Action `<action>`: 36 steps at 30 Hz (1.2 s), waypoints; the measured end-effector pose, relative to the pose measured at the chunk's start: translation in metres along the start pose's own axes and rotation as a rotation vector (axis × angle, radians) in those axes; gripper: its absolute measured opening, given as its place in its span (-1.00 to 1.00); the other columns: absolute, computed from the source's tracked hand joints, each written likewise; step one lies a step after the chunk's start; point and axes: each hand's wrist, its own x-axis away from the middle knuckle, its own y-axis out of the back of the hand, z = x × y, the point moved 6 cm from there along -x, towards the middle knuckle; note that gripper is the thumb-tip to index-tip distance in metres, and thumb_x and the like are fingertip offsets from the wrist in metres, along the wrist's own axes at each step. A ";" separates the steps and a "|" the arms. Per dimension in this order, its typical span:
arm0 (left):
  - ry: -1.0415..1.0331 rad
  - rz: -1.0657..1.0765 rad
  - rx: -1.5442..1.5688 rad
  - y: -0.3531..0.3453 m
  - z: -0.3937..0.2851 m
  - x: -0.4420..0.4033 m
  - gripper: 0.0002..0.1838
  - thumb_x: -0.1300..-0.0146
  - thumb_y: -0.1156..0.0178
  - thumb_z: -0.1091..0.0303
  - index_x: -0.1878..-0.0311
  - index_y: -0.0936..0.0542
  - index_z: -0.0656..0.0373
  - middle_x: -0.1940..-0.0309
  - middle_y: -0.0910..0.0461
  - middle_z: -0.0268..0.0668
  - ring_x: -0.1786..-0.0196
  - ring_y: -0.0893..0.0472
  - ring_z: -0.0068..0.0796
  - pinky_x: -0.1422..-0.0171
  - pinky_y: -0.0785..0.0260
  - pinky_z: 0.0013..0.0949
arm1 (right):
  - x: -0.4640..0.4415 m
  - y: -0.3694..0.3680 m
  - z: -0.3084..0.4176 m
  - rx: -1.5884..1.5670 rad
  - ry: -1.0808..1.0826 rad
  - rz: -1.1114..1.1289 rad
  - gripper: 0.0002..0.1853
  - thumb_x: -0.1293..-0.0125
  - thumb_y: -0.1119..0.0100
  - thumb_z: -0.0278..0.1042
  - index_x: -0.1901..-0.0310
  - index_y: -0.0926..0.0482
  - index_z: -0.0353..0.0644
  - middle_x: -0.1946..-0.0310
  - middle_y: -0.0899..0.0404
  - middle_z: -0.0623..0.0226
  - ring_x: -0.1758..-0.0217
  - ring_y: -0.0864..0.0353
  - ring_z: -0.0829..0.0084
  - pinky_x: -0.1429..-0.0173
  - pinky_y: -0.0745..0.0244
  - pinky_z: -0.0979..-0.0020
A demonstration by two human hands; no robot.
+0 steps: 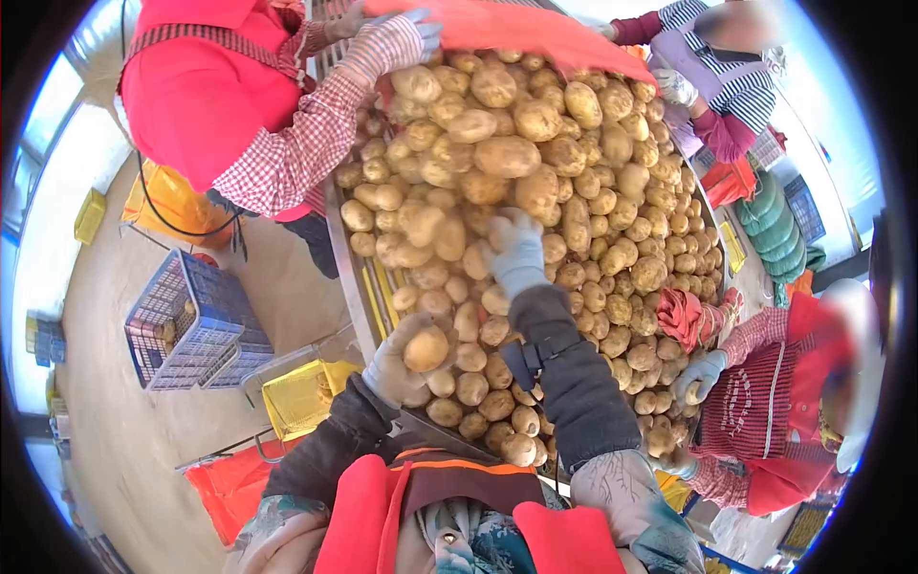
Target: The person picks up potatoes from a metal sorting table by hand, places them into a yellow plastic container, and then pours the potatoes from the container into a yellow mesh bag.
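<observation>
A large pile of brown potatoes [574, 206] covers the long metal-edged table in front of me. My left hand [390, 371], in a pale glove, is closed around a potato [426, 349] at the near left edge of the pile. In the middle of the heap, my right hand [516, 253], in a light blue-grey glove, reaches down among the potatoes. Its fingers are partly hidden and blurred, so I cannot make out a grip. Both my forearms wear dark sleeves.
Co-workers' gloved hands are at the pile: one person's hand [390, 46] at upper left by a red sack [535, 33], another's [700, 375] at right. A red mesh bag [681, 318] lies on the potatoes. Blue crates [196, 325] and a yellow crate [304, 397] stand left.
</observation>
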 end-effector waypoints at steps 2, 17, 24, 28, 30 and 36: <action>0.169 -0.012 0.526 0.011 0.017 0.013 -0.50 -0.36 -0.16 0.26 -0.32 -0.31 0.04 -0.12 -0.51 -0.23 -0.28 -0.43 -0.12 -0.34 -0.35 -0.11 | 0.003 -0.006 -0.013 -0.142 -0.222 -0.037 -0.65 -0.07 -0.29 -0.30 0.05 -0.58 -0.03 -0.06 -0.43 0.16 -0.14 -0.39 0.00 -0.22 -0.35 0.10; 0.676 -0.405 1.044 0.186 0.056 0.232 -0.21 -0.15 -0.33 -0.01 -0.38 -0.26 0.06 -0.17 -0.44 -0.07 -0.02 -0.59 -0.13 0.17 -0.60 0.01 | -0.045 -0.052 0.059 -0.246 -0.221 0.469 -0.17 0.09 -0.42 0.13 -0.26 -0.38 0.03 -0.24 -0.37 -0.03 -0.31 -0.34 0.03 -0.31 -0.30 0.14; 0.287 -0.456 -0.955 0.208 0.050 0.160 -0.20 -0.02 -0.39 0.11 -0.32 -0.33 0.19 -0.26 -0.28 0.13 -0.33 -0.28 0.14 -0.40 -0.20 -0.10 | 0.012 -0.009 0.095 -0.008 0.006 0.402 -0.22 0.12 -0.39 0.22 -0.13 -0.44 -0.01 0.02 -0.49 0.11 -0.06 -0.45 0.07 -0.20 -0.33 0.14; 0.001 -0.199 -0.855 0.093 -0.016 0.041 -0.06 0.11 -0.50 0.16 -0.36 -0.27 0.16 -0.35 -0.17 0.06 -0.36 -0.23 0.14 -0.42 -0.17 -0.09 | 0.085 0.006 0.098 -0.105 0.119 0.161 -0.34 0.00 -0.33 0.13 -0.09 -0.43 -0.08 -0.01 -0.46 0.12 -0.02 -0.46 0.06 -0.13 -0.37 0.12; -0.273 0.138 -0.918 0.031 -0.025 0.007 -0.05 0.15 -0.50 0.14 -0.36 -0.29 0.14 -0.36 -0.14 0.06 -0.37 -0.22 0.15 -0.43 -0.16 -0.06 | 0.127 0.000 0.082 -0.270 -0.224 0.218 -0.36 -0.03 -0.33 0.09 -0.09 -0.43 -0.10 -0.03 -0.45 0.09 -0.05 -0.47 0.05 -0.14 -0.37 0.09; -0.503 0.526 -1.063 -0.065 0.011 -0.004 -0.20 0.09 -0.44 0.14 -0.28 -0.39 0.08 -0.27 -0.25 0.02 -0.36 -0.23 0.12 -0.42 -0.13 0.09 | 0.220 0.055 0.054 -0.396 -0.260 0.149 -0.44 -0.12 -0.28 -0.11 -0.10 -0.43 -0.23 -0.12 -0.39 0.00 -0.19 -0.42 0.02 -0.23 -0.34 0.07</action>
